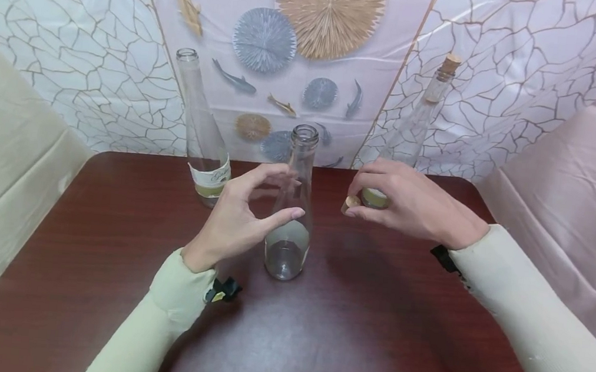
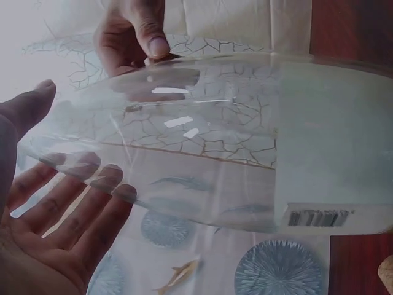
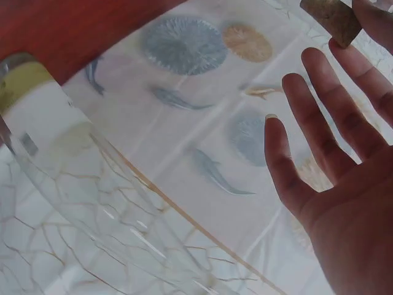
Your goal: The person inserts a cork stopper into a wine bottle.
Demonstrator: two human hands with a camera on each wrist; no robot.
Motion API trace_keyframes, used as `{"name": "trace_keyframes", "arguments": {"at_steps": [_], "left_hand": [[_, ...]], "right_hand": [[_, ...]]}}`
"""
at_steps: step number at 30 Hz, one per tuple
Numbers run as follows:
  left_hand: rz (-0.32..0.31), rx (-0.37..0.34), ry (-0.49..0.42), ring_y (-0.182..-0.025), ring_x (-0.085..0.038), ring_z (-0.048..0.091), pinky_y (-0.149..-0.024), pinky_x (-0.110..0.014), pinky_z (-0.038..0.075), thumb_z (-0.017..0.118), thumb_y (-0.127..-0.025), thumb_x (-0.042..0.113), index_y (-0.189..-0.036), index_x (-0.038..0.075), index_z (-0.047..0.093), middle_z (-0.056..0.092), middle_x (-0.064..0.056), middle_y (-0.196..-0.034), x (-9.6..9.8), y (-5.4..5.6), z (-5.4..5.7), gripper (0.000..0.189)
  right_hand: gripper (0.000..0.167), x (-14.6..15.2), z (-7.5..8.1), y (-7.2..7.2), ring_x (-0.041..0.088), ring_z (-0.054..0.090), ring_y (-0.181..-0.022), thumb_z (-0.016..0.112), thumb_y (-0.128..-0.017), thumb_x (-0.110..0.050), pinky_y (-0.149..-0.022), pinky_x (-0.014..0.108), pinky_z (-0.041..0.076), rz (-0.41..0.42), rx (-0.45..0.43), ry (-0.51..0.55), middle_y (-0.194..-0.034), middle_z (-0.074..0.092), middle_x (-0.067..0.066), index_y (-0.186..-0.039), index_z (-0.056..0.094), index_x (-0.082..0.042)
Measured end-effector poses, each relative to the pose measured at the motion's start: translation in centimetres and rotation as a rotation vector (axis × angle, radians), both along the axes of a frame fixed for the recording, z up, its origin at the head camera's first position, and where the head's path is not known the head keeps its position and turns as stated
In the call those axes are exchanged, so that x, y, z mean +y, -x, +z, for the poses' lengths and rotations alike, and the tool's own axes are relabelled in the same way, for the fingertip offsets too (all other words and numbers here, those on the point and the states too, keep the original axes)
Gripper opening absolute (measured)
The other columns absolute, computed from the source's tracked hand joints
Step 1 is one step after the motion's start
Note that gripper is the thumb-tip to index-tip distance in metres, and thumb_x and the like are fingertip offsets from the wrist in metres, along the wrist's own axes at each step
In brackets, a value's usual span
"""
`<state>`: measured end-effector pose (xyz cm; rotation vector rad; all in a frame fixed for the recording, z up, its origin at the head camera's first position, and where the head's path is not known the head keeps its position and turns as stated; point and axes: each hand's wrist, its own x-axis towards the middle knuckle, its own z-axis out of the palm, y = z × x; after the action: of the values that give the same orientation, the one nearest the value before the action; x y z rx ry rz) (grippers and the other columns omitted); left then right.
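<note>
A clear glass bottle (image 1: 286, 259) stands upright and uncorked at the middle of the table. My left hand (image 1: 235, 216) reaches around its narrowing upper body, thumb on the near side and fingers on the far side. In the left wrist view those fingers (image 2: 92, 227) are nearly straight, with a wide gap to the thumb. To the right of this bottle, lower than its mouth, my right hand (image 1: 398, 198) pinches a small cork (image 1: 350, 205) between thumb and fingertip. The right wrist view shows the cork (image 3: 334, 21) held there, the other fingers spread.
Behind my right hand stands another bottle (image 1: 406, 133) with a cork stopper (image 1: 449, 65) in its mouth. An uncorked bottle (image 1: 210, 155) with a white and green label stands at the back left. Patterned cloth (image 1: 123, 58) hangs behind the dark red table (image 1: 112, 240).
</note>
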<state>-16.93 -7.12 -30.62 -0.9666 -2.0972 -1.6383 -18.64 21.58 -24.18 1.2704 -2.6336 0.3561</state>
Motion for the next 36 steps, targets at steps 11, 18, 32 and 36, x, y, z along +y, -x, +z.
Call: {"name": "trace_keyframes", "arguments": {"at_steps": [11, 18, 32, 36], "left_hand": [[0.033, -0.027, 0.011, -0.105, -0.010, 0.070, -0.091, -0.030, 0.060, 0.085, -0.084, 0.013, -0.124, 0.014, 0.066, 0.075, 0.000, -0.113, 0.2, 0.0, 0.0, 0.045], [0.061, 0.011, 0.031, -0.104, -0.009, 0.071, -0.097, -0.028, 0.057, 0.086, -0.083, 0.016, -0.123, 0.014, 0.067, 0.076, 0.001, -0.110, 0.2, 0.1, -0.1, 0.045], [0.179, 0.171, 0.141, -0.113, -0.013, 0.057, -0.101, -0.036, 0.047, 0.086, -0.083, 0.023, -0.123, 0.013, 0.069, 0.071, 0.003, -0.116, 0.2, 0.1, -0.1, 0.045], [0.194, 0.185, 0.144, -0.116, -0.015, 0.057, -0.103, -0.033, 0.045, 0.086, -0.082, 0.024, -0.121, 0.011, 0.070, 0.071, 0.001, -0.117, 0.2, 0.0, 0.0, 0.044]], "right_hand": [[0.013, -1.0, 4.0, 0.0, 0.008, 0.062, -0.091, 0.082, -0.087, -0.027, -0.084, 0.031, 0.051, 0.060, 0.053, -0.047, -0.093, 0.064, -0.013, -0.089, 0.070, -0.023], [0.014, -2.2, 7.3, -0.7, 0.012, 0.058, -0.093, 0.081, -0.089, -0.030, -0.087, 0.034, 0.048, 0.063, 0.084, -0.066, -0.096, 0.064, -0.008, -0.090, 0.070, -0.021], [0.016, -3.0, 11.8, 0.3, 0.009, 0.062, -0.099, 0.082, -0.087, -0.035, -0.092, 0.030, 0.048, 0.132, 0.190, 0.042, -0.100, 0.066, -0.012, -0.099, 0.073, -0.027], [0.017, -3.1, 12.4, 2.0, 0.002, 0.058, -0.103, 0.075, -0.089, -0.051, -0.095, 0.025, 0.046, 0.160, 0.244, 0.013, -0.105, 0.062, -0.024, -0.103, 0.070, -0.043]]}}
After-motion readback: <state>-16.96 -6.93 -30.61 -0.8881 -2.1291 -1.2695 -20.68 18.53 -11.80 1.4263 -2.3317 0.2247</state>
